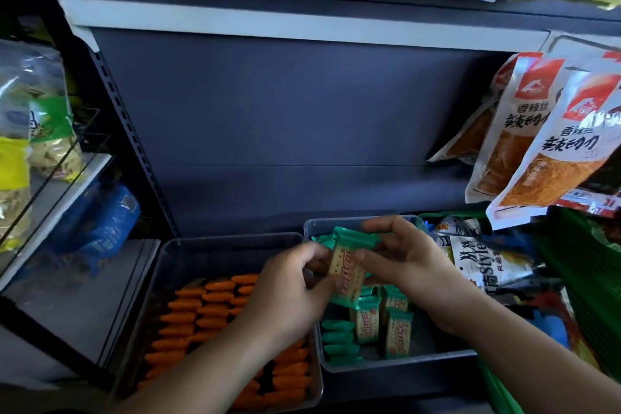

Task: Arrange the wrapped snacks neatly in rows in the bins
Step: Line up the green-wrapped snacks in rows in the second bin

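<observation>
Both hands hold a green-wrapped cracker pack (347, 270) above a clear plastic bin (396, 365). My left hand (289, 289) grips its left side and my right hand (403, 255) grips its right side and top. More green cracker packs (376, 323) stand and lie inside that bin, some in a row at its left edge (337, 339). To the left, a second clear bin (232, 240) holds orange-wrapped snacks (191, 316) set in rows; my left forearm covers part of them.
Dark shelf back panel (285, 117) rises behind the bins. White and red snack bags (551, 144) hang at right, above loose bags (477, 262) and a green basket (591, 282). Blue packs (107, 222) and yellow-green bags (40, 131) sit on the left shelving.
</observation>
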{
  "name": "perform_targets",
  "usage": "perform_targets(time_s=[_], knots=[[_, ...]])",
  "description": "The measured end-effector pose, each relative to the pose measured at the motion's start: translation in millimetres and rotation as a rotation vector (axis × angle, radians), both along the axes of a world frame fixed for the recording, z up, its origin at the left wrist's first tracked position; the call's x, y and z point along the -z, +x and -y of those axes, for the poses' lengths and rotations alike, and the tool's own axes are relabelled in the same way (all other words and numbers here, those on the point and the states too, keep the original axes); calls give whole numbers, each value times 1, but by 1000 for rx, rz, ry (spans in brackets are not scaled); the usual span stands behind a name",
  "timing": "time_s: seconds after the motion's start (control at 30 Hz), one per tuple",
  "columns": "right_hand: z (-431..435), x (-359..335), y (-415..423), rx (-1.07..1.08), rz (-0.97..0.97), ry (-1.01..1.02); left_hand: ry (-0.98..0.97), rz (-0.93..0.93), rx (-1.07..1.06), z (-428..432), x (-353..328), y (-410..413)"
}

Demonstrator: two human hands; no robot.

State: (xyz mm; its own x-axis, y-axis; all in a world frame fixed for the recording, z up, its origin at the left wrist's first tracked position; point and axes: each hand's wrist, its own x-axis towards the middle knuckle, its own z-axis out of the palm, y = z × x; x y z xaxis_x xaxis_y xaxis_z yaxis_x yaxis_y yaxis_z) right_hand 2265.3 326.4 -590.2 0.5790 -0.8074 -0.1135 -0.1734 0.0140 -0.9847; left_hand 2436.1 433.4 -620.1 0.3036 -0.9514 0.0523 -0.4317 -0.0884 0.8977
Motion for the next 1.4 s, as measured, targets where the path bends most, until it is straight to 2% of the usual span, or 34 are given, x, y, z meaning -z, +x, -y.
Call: perform_targets(time_s=[0.13, 0.27, 0.4, 0.67, 0.83, 0.9, 1.0, 1.1, 1.27, 1.4], knots=[[7, 14, 1, 7, -170, -77, 76, 54, 63, 4, 9, 6], [22, 45, 11, 23, -403, -236, 209, 198, 5, 12, 24, 29], [46, 93, 27, -90, -587, -327, 291, 242, -2, 10, 40, 51], [61, 170, 42, -439, -898, -324, 368, 194, 20, 22, 66, 61], [62, 154, 53, -543, -939, -353, 343, 173, 20, 29, 63, 61], [70, 138, 58, -439, -875, -362, 332, 168, 3, 30, 61, 64], [87, 130, 70, -173, -734, -444, 316, 158, -49, 33, 59, 70], [105, 141, 82, -55, -790, -552, 328, 142, -78, 36, 59, 73], [128, 171, 100, -230, -1046, -929, 337, 130, -76, 42, 62, 77], [136, 179, 105, -248, -1007, -1100, 326, 136, -84, 44, 63, 79]])
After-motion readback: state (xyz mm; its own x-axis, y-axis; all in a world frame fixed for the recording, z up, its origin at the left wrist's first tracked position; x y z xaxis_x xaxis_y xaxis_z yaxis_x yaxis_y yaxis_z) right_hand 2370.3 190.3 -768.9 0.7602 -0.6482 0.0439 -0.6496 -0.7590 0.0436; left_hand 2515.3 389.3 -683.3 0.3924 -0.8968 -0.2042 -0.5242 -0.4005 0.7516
